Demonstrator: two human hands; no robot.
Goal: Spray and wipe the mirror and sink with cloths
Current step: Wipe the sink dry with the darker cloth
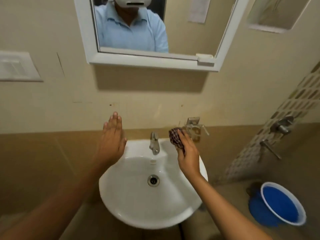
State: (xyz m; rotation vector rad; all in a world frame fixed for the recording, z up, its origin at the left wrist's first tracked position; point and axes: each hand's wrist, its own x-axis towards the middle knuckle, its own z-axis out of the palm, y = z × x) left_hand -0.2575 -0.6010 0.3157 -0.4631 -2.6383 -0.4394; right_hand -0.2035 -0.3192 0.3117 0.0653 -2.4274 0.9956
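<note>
Here the right hand (pixel 187 153) grips a bunched checked cloth (pixel 175 136) above the sink (pixel 131 205) rim beside the tap (pixel 154 143), left hand (pixel 111 141) flat, fingers spread; wiping the sink seems due, requiring cloth-to-basin contact.

left hand (pixel 111 142) – flat, fingers spread (palm down) | right hand (pixel 187 155) – fist clenched, arm extended

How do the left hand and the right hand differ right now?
The left hand is open, fingers straight and empty; the right hand is closed on a checked cloth. The left hangs over the sink's left rear rim, the right over its right rear rim. Both flank the tap.
</note>
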